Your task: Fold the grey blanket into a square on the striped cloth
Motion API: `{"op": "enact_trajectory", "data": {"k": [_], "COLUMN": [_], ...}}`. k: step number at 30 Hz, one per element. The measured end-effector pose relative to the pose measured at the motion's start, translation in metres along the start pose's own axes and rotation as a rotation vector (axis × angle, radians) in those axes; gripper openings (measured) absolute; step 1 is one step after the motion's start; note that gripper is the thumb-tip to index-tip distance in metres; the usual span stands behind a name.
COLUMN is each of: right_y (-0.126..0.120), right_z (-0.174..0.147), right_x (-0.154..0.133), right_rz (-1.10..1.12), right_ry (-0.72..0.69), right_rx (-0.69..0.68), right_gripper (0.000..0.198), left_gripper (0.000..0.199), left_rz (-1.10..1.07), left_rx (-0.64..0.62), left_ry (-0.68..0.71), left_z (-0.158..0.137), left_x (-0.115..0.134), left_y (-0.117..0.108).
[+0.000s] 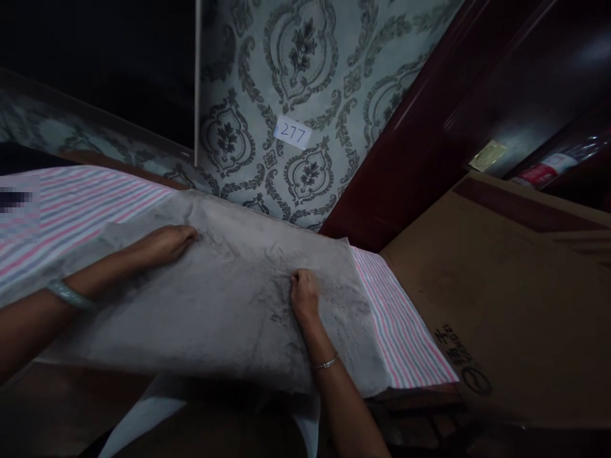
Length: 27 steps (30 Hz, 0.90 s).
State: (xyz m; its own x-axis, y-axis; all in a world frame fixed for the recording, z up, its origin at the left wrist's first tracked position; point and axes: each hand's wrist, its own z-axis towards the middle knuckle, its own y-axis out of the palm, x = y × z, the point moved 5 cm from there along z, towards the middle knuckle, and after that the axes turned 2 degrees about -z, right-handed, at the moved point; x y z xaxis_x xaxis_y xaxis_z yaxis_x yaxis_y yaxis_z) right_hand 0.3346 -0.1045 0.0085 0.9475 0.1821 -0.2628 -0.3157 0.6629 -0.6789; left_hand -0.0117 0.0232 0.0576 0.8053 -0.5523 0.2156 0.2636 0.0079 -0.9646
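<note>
Cloth (214,312) on striped cover (403,324), wallpaper (305,48), cardboard box (520,292)

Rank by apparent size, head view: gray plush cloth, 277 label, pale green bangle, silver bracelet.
1. Gray plush cloth
2. 277 label and pale green bangle: too close to rank; bangle is nearer the camera
3. Silver bracelet

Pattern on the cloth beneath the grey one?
Striped cloth: pink and grey-blue stripes on white; head view.
</note>
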Motion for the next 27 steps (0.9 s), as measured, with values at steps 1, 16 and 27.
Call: {"op": "enact_trajectory", "data": {"k": [1, 16, 27], "right_y": [-0.001, -0.012, -0.033], "right_z": [0.001, 0.01, 0.003], "right_x": [0.0, -0.001, 0.005], "right_rz": [0.002, -0.006, 0.056], "right_ry": [-0.005, -0.027, -0.02], "right_rx": [0.008, -0.029, 0.04], "right_gripper": [0.017, 0.017, 0.017], "left_gripper": [0.042, 0.035, 0.042], "left_rz": [-0.023, -0.042, 0.238], "left_rx": [0.007, 0.073, 0.234], "left_ry": [0.015, 0.186, 0.174], "left_z": [-0.002, 0.02, 0.01], "left_x": [0.002, 0.025, 0.056], "left_y": [-0.002, 0.039, -0.021]}}
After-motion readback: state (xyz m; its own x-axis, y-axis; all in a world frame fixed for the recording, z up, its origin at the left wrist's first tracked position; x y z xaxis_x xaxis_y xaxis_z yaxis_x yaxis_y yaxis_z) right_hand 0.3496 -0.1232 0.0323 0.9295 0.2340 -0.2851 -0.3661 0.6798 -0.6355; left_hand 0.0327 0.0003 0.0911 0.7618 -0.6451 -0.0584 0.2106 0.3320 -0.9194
